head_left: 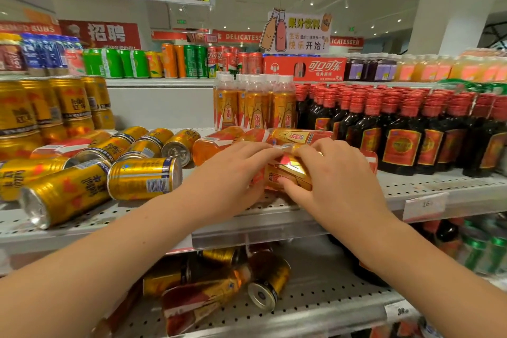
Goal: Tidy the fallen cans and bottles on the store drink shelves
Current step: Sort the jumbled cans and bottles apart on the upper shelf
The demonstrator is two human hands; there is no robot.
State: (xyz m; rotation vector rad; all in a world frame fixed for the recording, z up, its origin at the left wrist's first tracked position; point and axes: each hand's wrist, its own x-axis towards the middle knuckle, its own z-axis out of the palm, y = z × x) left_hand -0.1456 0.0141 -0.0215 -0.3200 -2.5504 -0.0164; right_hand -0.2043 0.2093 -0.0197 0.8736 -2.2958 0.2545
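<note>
The perforated shelf (411, 185) carries fallen gold cans (142, 178) at nine o'clock. At centre, the right hand (338, 173) curls thumb and fingers round a fallen bottle (290, 173). The left hand (233, 170) lays nearly straight fingers on it.

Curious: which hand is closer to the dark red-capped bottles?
Right. The right hand, gripping a fallen bottle, is just left of the dark bottles; the left hand is farther left.
</note>
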